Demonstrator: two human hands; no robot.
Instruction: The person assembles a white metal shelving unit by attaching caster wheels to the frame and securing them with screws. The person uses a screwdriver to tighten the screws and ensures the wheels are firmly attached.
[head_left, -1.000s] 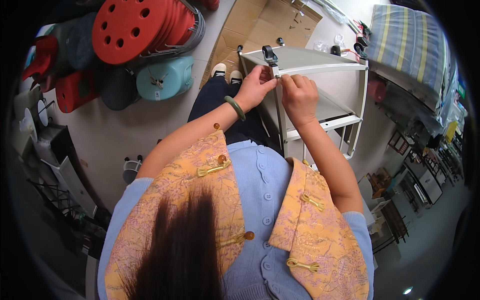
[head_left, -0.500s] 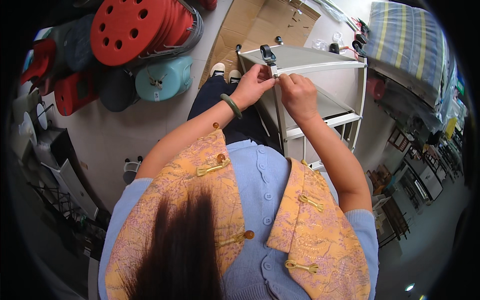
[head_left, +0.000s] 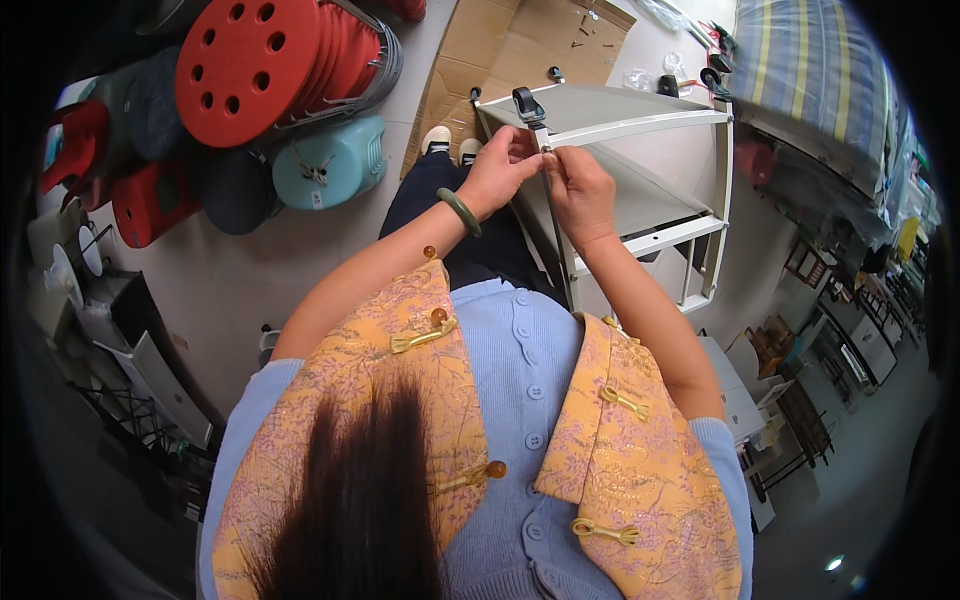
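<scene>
Your left hand (head_left: 497,172) and right hand (head_left: 578,188) both pinch the rack (head_left: 640,120) post, grips closed.

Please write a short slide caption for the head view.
Both hands, left and right, meet at the white metal shelf cart's corner post.

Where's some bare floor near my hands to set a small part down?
Bare floor lies left of your left hand, between the teal stool and your leg. Cardboard beyond the white cart is partly free. The stacked red stools crowd the far left.
</scene>
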